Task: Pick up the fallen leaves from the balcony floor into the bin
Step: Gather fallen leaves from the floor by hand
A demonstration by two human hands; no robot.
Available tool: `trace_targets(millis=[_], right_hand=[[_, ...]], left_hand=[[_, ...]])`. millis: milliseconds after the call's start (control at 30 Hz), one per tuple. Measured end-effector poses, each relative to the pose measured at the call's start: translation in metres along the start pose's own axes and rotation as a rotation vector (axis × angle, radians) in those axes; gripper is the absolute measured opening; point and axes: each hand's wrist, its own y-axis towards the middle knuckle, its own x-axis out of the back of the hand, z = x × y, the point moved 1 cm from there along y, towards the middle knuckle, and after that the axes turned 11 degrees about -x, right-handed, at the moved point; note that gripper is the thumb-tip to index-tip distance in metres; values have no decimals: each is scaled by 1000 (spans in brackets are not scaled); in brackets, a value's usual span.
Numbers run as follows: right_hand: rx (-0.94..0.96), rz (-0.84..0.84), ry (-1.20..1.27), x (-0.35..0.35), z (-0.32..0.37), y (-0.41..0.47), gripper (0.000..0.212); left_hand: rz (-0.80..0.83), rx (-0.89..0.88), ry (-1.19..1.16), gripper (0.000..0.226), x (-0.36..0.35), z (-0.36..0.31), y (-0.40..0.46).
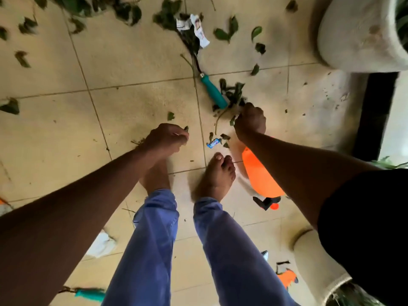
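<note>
Down by the bare feet, both hands are at floor level gathering leaves. Just ahead of the left foot, the left hand pinches a small leaf scrap in its fingertips. Beyond the right foot, the right hand is clenched on a leafy sprig, its grip closed round the stem end. Between the hands, near the toes, lie a few loose bits of leaf and a blue sweet wrapper. Touching the sprig on the far side of the feet is a teal-handled tool. Farther off, many more leaves are strewn over the tiled floor, some around crumpled paper. No bin is plainly visible, so I judge this the collecting step; next, both handfuls need carrying to the bin, wherever it stands.
</note>
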Motion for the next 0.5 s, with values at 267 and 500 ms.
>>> trace_targets(millis=[267,500], right_hand=[[4,-30,28,-15,1,7,30],[-90,6,384,-6,15,-14,19]], left_hand=[[42,56,-19,18,-8,14,4],[54,140,-232,28,-20,2,6]])
